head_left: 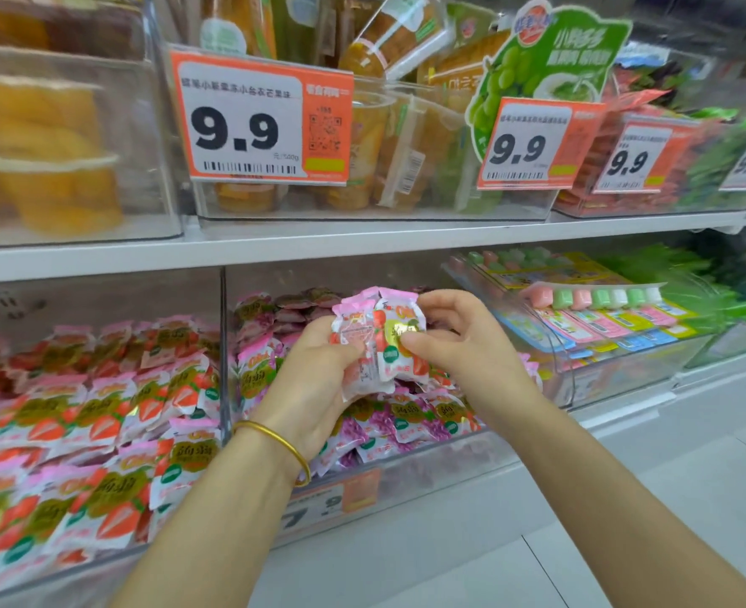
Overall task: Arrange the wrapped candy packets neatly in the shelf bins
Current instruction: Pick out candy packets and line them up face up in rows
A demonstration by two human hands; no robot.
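"9.9" on orange price tags (260, 118)

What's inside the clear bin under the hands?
Pink candy packets fill the bin; the left hand and right hand, holding a bundle, hide the middle ones.

Bright, even shop light, with only soft shade beneath the shelf edge (362, 241). The candy packets (380, 344) at the centre look fairly sharp. Blur smears the upper bin (68, 138) at ten o'clock and the goods at two o'clock. Wide-angle distortion slants the shelf lines.
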